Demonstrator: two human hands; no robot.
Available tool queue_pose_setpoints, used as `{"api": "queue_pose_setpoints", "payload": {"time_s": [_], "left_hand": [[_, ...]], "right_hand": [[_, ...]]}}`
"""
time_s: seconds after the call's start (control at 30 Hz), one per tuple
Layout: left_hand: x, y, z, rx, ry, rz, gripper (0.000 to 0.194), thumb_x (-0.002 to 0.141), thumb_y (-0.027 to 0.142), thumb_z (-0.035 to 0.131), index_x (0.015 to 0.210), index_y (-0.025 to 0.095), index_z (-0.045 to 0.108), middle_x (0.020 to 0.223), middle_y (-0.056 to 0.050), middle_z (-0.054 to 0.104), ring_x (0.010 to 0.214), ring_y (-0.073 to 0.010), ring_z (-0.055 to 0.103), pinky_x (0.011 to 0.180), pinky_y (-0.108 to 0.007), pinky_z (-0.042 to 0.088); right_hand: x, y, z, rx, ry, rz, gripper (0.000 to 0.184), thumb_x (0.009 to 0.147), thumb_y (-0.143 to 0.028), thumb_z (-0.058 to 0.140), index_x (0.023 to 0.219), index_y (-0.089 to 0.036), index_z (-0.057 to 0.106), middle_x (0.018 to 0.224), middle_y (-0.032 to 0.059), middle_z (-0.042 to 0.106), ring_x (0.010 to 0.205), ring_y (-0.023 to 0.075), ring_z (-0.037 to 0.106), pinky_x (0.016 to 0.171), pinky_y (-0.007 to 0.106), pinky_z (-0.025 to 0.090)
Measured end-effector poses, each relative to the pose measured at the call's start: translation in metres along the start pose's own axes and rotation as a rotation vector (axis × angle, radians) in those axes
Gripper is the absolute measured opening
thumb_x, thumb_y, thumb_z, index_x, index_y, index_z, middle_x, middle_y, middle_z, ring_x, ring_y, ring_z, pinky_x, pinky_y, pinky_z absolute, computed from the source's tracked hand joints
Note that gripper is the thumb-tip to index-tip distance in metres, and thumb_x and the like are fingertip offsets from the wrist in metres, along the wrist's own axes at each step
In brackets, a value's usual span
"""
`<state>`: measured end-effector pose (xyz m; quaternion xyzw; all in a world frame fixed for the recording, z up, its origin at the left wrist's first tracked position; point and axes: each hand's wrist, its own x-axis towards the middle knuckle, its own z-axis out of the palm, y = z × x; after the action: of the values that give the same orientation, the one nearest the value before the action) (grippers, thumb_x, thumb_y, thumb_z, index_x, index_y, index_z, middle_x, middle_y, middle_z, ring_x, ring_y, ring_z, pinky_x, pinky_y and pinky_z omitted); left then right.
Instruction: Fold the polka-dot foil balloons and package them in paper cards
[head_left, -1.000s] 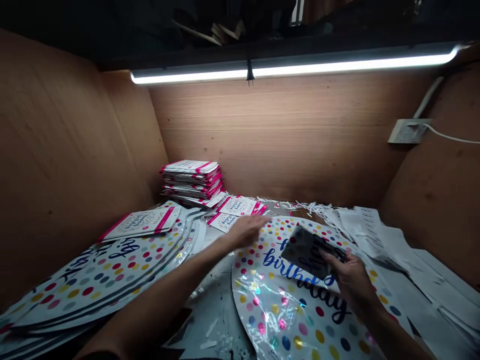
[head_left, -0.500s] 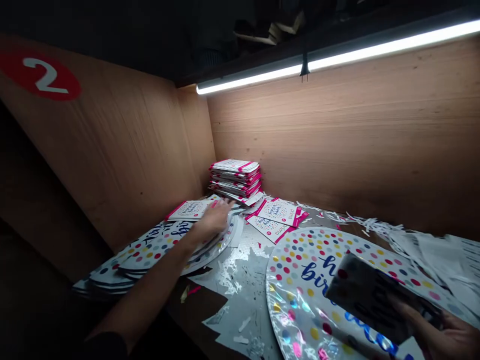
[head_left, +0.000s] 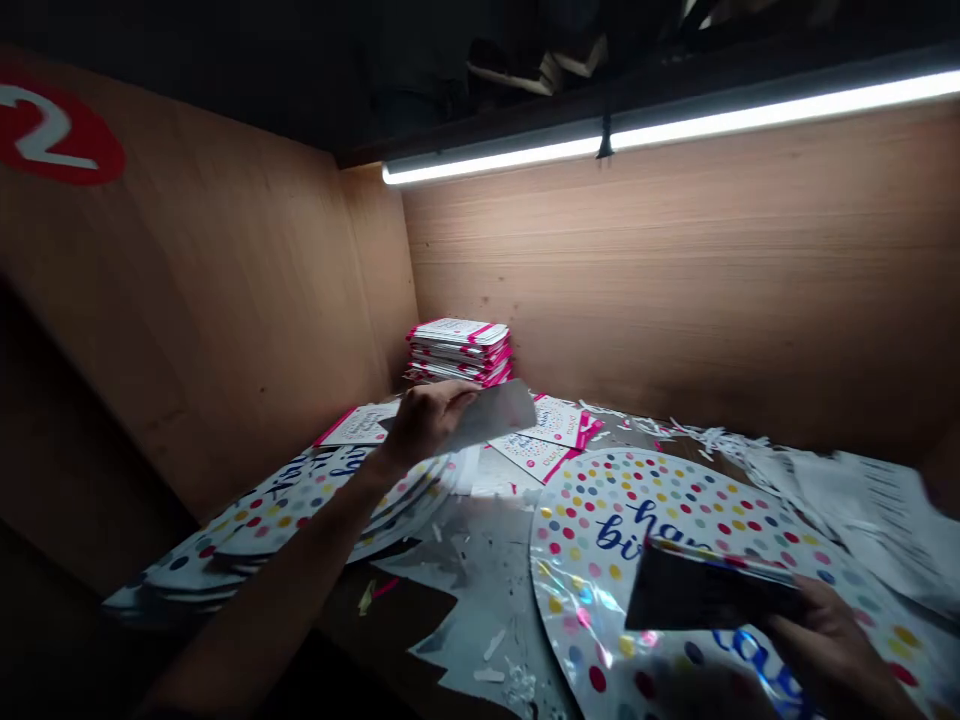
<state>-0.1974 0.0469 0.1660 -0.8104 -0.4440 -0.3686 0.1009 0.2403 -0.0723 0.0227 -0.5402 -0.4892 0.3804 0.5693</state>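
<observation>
My left hand pinches a thin greyish-white card, its edges blurred by motion. Below that arm lies a fanned pile of round dotted foil balloons with blue lettering. My right hand grips a folded foil balloon, a dark, flat rectangle with a dotted edge. Under it a big round "happy birthday" balloon lies flat, shiny with coloured dots. Two pink-and-white printed cards overlap behind the left hand's card.
A tall stack of pink-edged printed cards stands in the back corner. Another printed card lies by the left wooden wall. Paper shreds and white printed sheets lie at right. A tube light hangs above.
My left hand has lifted from the pile area with a card now showing in its fingers. My right hand has tilted the folded balloon flatter and shifted it slightly left. The view has turned slightly.
</observation>
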Motion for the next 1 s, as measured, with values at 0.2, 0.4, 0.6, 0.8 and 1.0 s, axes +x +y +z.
{"api": "queue_pose_setpoints", "payload": {"time_s": [0.2,0.4,0.6,0.8,1.0], "left_hand": [[0.043,0.124,0.090,-0.448,-0.264,0.276,0.023,0.096,0.026,0.056,0.107,0.021,0.075,0.095,-0.003,0.077,0.083,-0.0176,0.072,0.077,-0.025,0.052],[0.044,0.180,0.153,-0.411,-0.350,0.407,0.024,0.098,0.023,0.051,0.103,0.022,0.074,0.092,-0.003,0.076,0.080,-0.0178,0.071,0.072,-0.025,0.050],[0.035,0.192,0.158,-0.349,-0.480,0.567,0.029,0.100,0.018,0.045,0.114,0.023,0.070,0.101,-0.004,0.075,0.089,-0.0180,0.071,0.082,-0.028,0.050],[0.031,0.178,0.148,-0.150,-0.522,0.709,0.096,0.077,0.043,0.076,0.157,0.028,0.024,0.159,-0.013,0.033,0.146,-0.0357,0.030,0.119,-0.056,0.019],[0.012,0.184,0.168,-0.042,-0.455,0.705,0.110,0.069,0.049,0.076,0.159,0.026,0.017,0.161,-0.017,0.021,0.149,-0.0399,0.018,0.121,-0.056,0.009]], "right_hand": [[-0.016,-0.050,0.026,0.046,-0.329,-0.173,0.007,0.072,-0.028,0.077,0.070,-0.021,0.076,0.112,0.0123,0.072,0.118,0.0365,0.059,0.102,0.046,0.046],[0.000,-0.034,-0.003,0.053,-0.263,-0.162,0.003,0.069,-0.015,0.066,0.070,-0.018,0.065,0.081,0.0027,0.061,0.080,0.0196,0.055,0.069,0.027,0.045],[0.001,-0.020,-0.006,0.047,-0.634,0.028,0.010,0.074,-0.024,0.067,0.071,-0.015,0.064,0.062,-0.0042,0.048,0.058,0.0100,0.041,0.053,0.021,0.032],[0.003,-0.023,-0.015,0.096,-0.493,-0.017,0.030,0.071,-0.037,0.077,0.061,-0.017,0.058,0.070,-0.0012,0.048,0.060,0.0109,0.040,0.054,0.022,0.034],[0.000,-0.025,-0.014,0.331,-0.385,0.074,0.035,0.065,-0.044,0.084,0.065,-0.018,0.060,0.072,0.0010,0.057,0.060,0.0125,0.048,0.057,0.025,0.043]]}}
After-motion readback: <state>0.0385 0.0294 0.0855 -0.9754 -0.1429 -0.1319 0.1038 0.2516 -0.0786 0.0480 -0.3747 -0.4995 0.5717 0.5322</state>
